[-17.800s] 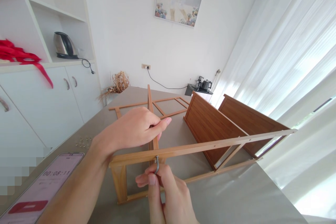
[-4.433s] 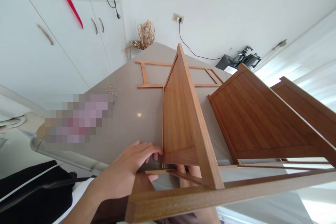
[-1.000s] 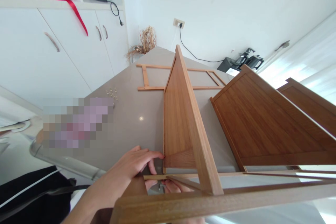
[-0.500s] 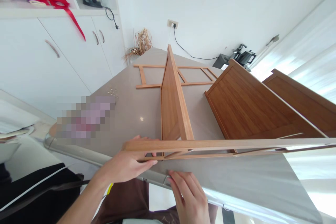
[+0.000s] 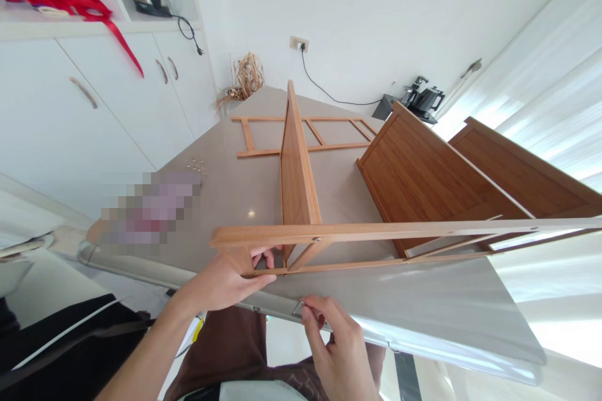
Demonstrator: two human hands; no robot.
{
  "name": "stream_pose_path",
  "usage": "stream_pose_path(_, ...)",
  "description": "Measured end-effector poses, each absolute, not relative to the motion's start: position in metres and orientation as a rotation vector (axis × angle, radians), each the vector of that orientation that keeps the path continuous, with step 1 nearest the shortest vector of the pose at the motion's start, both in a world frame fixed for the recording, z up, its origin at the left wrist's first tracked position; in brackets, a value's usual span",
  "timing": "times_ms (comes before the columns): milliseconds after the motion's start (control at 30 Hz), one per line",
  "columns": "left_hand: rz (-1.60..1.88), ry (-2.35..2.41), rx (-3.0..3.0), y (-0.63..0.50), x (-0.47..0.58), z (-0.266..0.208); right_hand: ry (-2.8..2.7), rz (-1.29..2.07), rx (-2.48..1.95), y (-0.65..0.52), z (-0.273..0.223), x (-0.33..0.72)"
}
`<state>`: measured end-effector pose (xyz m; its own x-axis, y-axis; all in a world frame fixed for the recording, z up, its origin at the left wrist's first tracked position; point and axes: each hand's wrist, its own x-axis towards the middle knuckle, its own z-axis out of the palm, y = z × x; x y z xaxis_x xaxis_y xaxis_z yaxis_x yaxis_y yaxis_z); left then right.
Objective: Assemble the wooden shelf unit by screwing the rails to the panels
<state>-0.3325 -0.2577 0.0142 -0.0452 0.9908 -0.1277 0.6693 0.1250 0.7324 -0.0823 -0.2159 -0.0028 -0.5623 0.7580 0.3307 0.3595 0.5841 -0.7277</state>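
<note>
Gripped by the left hand [image 5: 224,281] is the wooden frame [image 5: 376,233] at the table's [image 5: 423,301] near edge; a small metal key [image 5: 298,307] is pinched by the right hand [image 5: 339,351]. Bare tabletop lies rightward. Half a second earlier, the right fingers lay flat. No writing is legible.

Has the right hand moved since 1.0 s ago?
Yes. The right hand was tucked under the frame by the upright panel; now it sits nearer, at the table edge, pinching a small metal piece.

Left hand [image 5: 226,279] fingers curled gripping; right hand [image 5: 336,351] fingers pinching.
</note>
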Motion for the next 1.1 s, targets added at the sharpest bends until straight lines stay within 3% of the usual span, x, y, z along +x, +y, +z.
stream_pose_path(500,0.795,1.706,1.647,-0.258,-0.333,0.009,-2.395,0.664,-0.549,-0.188,-0.013,-0.096)
stream_pose_path(1100,0.810,1.716,1.686,-0.257,-0.332,0.014,-2.432,0.565,-0.523,-0.182,-0.006,-0.103)
